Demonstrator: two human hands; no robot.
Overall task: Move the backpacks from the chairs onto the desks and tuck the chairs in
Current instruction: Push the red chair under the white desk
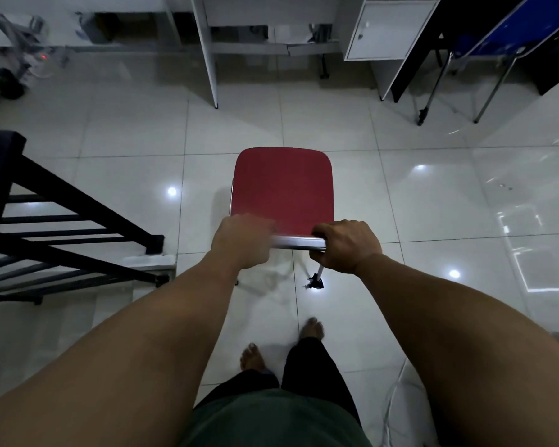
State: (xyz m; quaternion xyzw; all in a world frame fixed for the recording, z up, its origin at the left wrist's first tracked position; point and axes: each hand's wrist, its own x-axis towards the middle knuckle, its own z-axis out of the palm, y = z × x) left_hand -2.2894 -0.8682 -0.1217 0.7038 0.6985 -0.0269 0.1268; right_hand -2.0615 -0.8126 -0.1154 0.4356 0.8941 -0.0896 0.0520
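Chair: the red chair (283, 185) is standing on the tiled floor (417, 204), seat bare with no backpack on it, facing the white desk (239, 14) but well apart from it.
Grip: the left hand (239, 240) and the right hand (346, 246) are both curling round the metal top rail (299, 242) of the backrest, one at each end.
Step in hand: judging by the bare seat, the person is walking the chair forward to tuck it in.
Doing it well: both hands should be pushing evenly so the seat is heading straight into the gap beside the desk leg (207, 56).
Watch for: the glossy tiles may be letting the feet skid; the black rack (62, 227) is sitting near on the left.
Further out: a blue chair (497, 30) is tucked at the right.
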